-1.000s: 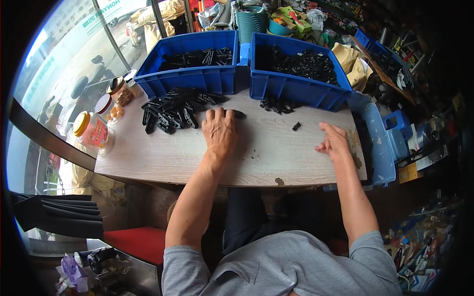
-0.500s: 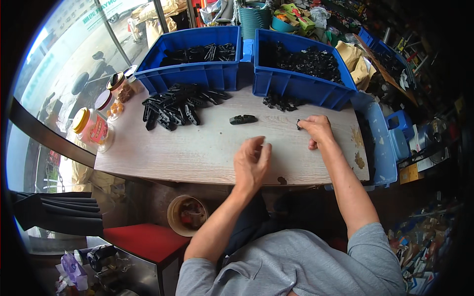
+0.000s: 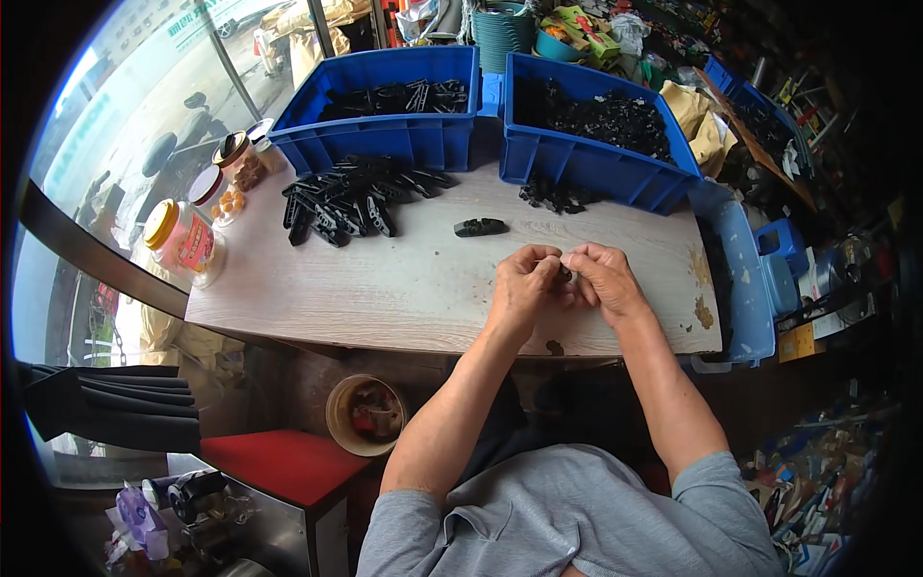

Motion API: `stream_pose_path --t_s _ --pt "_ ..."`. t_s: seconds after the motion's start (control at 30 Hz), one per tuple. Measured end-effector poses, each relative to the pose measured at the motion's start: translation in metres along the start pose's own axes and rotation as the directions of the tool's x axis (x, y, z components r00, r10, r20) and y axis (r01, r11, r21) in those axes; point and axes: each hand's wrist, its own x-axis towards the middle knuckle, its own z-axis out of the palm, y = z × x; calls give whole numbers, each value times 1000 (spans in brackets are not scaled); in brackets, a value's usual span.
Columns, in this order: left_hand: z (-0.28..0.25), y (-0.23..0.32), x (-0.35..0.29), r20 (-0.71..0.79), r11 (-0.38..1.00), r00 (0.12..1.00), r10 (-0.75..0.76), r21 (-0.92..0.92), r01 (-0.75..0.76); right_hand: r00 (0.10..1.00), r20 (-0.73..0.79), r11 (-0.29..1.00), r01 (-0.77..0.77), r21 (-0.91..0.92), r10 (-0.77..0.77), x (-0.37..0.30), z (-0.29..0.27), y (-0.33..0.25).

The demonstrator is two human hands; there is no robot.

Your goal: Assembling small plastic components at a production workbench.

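Over the right half of the table my two hands meet, fingertips together. Between them shows a small black plastic piece (image 3: 564, 275), partly covered by the fingers. My left hand (image 3: 522, 287) is closed on its left side, and my right hand (image 3: 608, 283) pinches from the right. Just beyond them a longer black plastic part (image 3: 481, 227) lies alone on the tabletop. Farther off sits a small heap of little black pieces (image 3: 553, 196), in front of the right blue bin. A pile of long black plastic parts (image 3: 351, 197) lies to the left.
Two blue bins (image 3: 375, 137) (image 3: 601, 163) of black parts line the back of the wooden table (image 3: 317, 288). Lidded jars (image 3: 185, 240) stand at its left edge. A light blue tub (image 3: 745, 279) is at the right; a bucket (image 3: 336, 423) stands on the floor below.
My right hand has come in toward me and left, bringing the small black piece. My left hand has moved up and right to meet it, its fingers closing.
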Motion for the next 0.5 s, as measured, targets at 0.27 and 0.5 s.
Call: stream_pose_path --t_s 0.27,0.5 --pt "9 13 -16 -116 979 992 -47 -203 23 998 -37 986 51 158 -46 -13 4 2" --pt "4 5 -15 -83 991 996 -17 -133 5 992 -80 993 100 60 -95 -12 10 10"
